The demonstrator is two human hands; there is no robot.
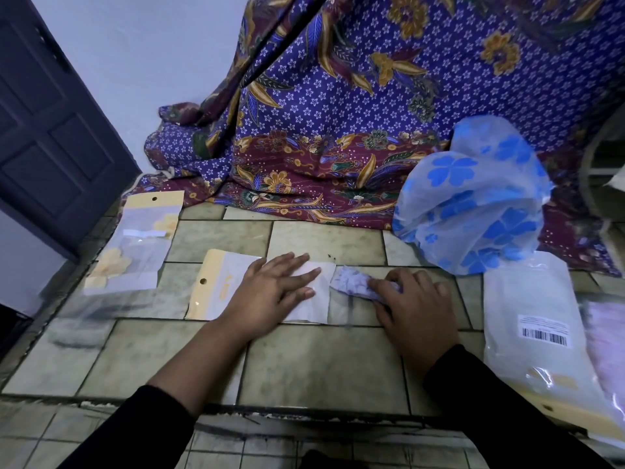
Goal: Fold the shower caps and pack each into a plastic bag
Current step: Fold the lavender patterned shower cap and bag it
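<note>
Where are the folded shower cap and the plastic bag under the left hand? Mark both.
folded shower cap (350,282), head view, its exposed left end.
plastic bag (230,272), head view, clear part beside its yellow header.

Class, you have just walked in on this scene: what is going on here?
A person is packing shower caps on a tiled surface. The left hand presses flat on a plastic bag with a yellow header. The right hand holds a folded purple shower cap at the bag's open end, not yet inside. A packed bag lies to the left, and a blue-flowered shower cap waits at the right.
</note>
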